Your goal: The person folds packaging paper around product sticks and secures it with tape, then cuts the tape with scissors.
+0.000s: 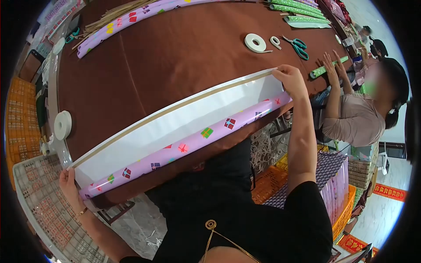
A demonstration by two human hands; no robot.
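Note:
A purple roll of gift-patterned paper (206,133) lies along the near edge of the brown table (175,52), with a white sheet (166,120) spread out from it. Along the sheet's far edge runs a thin tan strip (175,106). My left hand (68,179) pinches the left corner of the sheet, by the strip's end. At the right corner, my right hand (290,79) holds the sheet and strip between thumb and fingers.
White tape rolls (255,43) and green-handled scissors (299,46) lie beyond my right hand. Another tape roll (62,125) sits at the left edge. Green rolls (300,14) are at the back. A co-worker (357,114) at the right presses a green roll (326,68).

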